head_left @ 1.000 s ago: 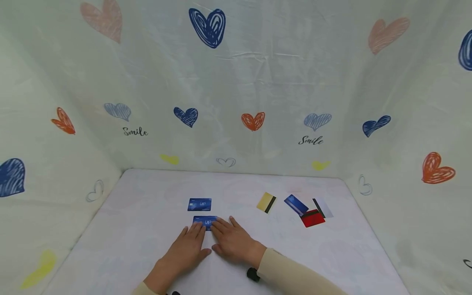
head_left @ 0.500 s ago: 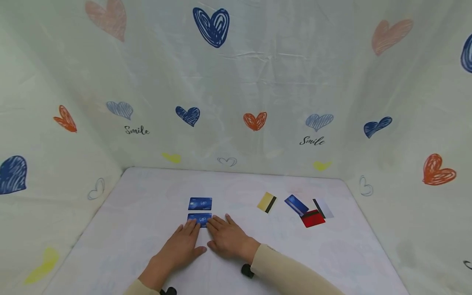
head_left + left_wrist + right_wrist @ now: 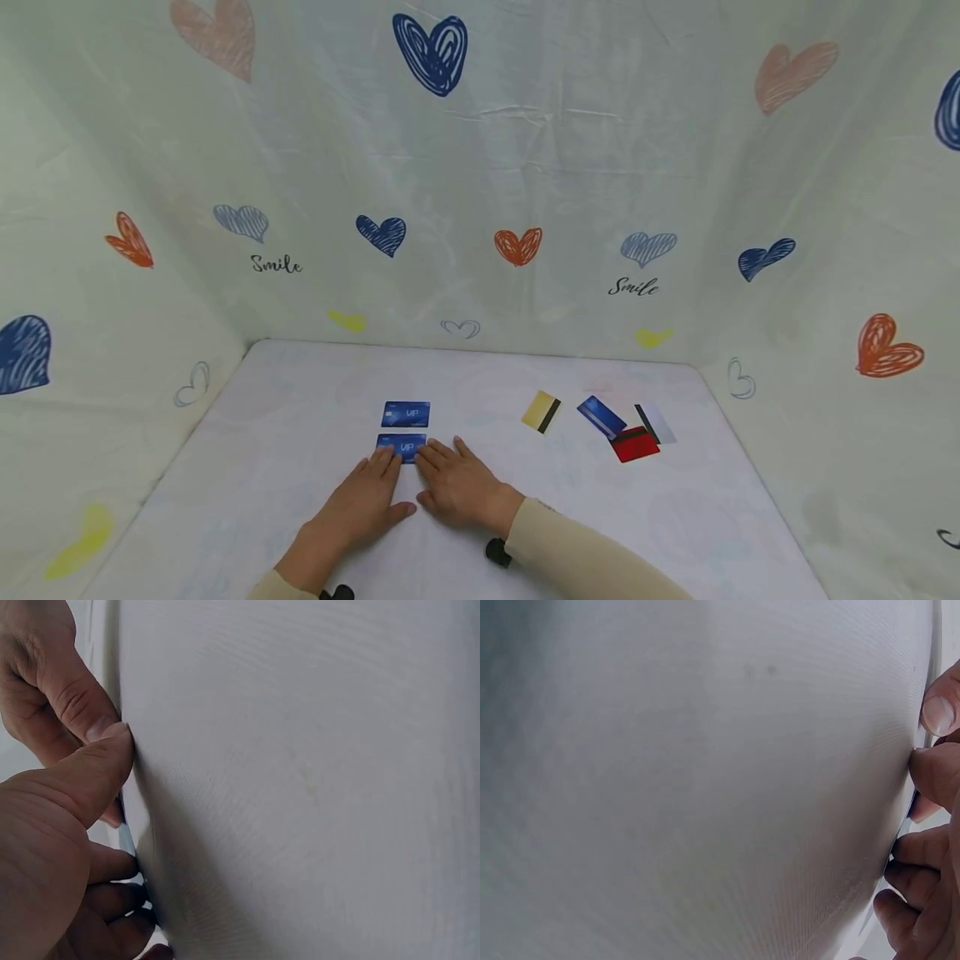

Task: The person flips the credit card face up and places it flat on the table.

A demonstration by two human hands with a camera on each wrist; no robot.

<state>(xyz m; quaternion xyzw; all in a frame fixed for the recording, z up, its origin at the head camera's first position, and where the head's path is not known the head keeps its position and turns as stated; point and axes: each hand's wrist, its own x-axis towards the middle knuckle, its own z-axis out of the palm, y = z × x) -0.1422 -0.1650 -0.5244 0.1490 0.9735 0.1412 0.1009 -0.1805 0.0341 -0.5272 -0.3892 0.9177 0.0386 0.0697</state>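
A blue VIP card (image 3: 402, 442) lies flat on the white table, its lower edge partly hidden by fingers. My left hand (image 3: 360, 502) rests its extended fingertips on the card's lower left part. At the lower right corner, the fingertips of my right hand (image 3: 461, 487) touch the same card. Both thumbs rest near the cloth, and neither hand curls round anything. Just beyond lies a matching blue VIP card (image 3: 406, 414), a narrow gap apart and nearly lined up. In the left wrist view, the left thumb (image 3: 105, 761) is close to the right one.
To the right lie a gold card (image 3: 541, 412) with a black stripe, another blue card (image 3: 601, 416), a red card (image 3: 636, 447) and a pale card (image 3: 660, 423). The blue and red ones overlap. A heart-printed curtain (image 3: 570, 183) surrounds the table (image 3: 247, 467).
Both hands have slid the lower VIP card left and slightly away from me, bringing it closer beneath the upper card. Over the last half second it has shifted only slightly left. The other cards stay put.
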